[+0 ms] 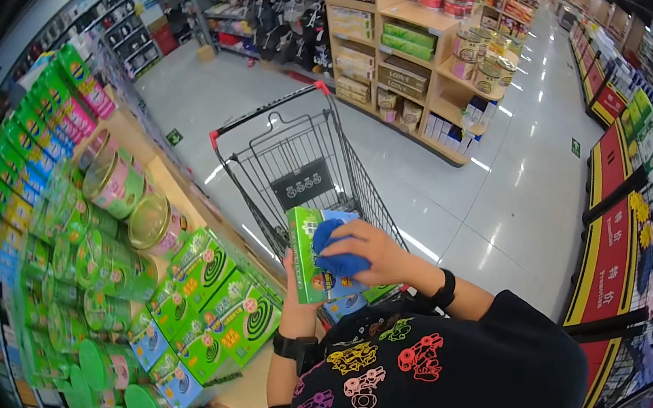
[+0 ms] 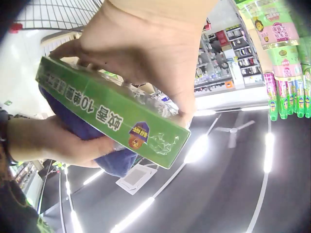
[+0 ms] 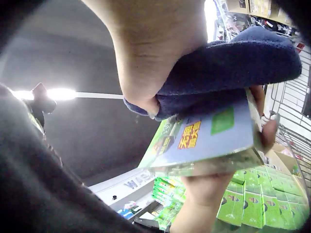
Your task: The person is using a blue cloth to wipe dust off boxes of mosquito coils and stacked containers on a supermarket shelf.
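My left hand point(image 2: 141, 51) clasps green-and-blue box point(image 1: 306, 259), right hand point(image 1: 377, 253) grips blue cloth point(image 1: 342, 265) against its broad face. Box sits right between hands, neither nearer, long axis running from chest toward cart point(image 1: 299, 182). Stacked boxes point(image 1: 230, 318) off left; wooden shelves point(image 1: 400, 56) beyond.

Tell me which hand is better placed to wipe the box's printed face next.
Right, most likely: the right hand already grips the blue cloth against the box, while the left hand is occupied holding that box.
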Demonstrator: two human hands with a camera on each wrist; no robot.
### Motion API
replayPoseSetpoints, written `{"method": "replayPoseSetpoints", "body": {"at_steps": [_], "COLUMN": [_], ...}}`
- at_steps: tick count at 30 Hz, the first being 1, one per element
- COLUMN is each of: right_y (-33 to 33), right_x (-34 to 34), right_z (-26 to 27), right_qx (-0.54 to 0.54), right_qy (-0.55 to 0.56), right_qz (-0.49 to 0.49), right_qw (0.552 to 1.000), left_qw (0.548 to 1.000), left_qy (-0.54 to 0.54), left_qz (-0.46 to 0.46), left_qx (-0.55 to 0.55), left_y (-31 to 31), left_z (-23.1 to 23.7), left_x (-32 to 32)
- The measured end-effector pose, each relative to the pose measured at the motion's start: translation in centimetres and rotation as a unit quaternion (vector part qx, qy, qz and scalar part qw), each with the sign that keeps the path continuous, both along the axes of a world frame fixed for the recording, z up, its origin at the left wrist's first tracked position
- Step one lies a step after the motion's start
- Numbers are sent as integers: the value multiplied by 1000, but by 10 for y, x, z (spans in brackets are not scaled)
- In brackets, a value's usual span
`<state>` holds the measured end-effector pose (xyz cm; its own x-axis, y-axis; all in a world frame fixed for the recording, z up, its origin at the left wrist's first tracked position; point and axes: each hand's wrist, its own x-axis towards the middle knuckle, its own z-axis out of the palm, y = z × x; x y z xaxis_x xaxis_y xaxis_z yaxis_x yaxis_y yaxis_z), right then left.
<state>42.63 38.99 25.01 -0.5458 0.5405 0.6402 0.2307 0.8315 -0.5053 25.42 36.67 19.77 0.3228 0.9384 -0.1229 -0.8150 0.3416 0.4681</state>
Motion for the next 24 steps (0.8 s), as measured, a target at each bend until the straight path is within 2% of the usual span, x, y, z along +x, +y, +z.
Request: {"method": "replayPoseSetpoints", "body": {"at_steps": [1,4,5,8,9,12,13,15,16,17,20,23,24], "right_y": [3,12,13,11,6,-6,-3,-1,0,-2,9,4,4], "right_x": [2,1,-1,-3,-4,-7,-5,1,3,6,23,26,26], "right_z": [3,4,8,9,9,12,3,-4,-5,-3,-8,-16,-19], "right_qx": [-37,-60,-79,-93,-129,-162,-174,-238,-270,-378,-462,-404,-388], "right_qy": [28,77,85,68,57,37,38,102,134,215,191,91,58], "right_qz": [1,-41,-45,11,61,163,171,102,66,39,41,-3,-14], "right_qw": [999,994,992,993,988,973,969,961,951,900,865,910,920], "left_qw": [999,993,992,993,996,995,996,994,995,996,996,990,987], "left_qy": [37,87,73,108,65,69,60,101,93,85,45,102,117], "left_qz": [21,-21,-32,-10,-13,45,43,25,5,-16,10,-53,-36], "left_qx": [3,79,93,53,57,58,49,-32,-33,-34,-70,-86,-102], "left_y": [-3,-7,-5,-19,-20,-26,-24,-30,-35,-41,-62,-67,-73], "left_z": [4,-15,-24,4,3,-10,-25,-47,-50,-52,-14,-19,-16], "left_x": [2,-4,-6,2,1,1,-1,-6,-6,-6,16,18,23]}}
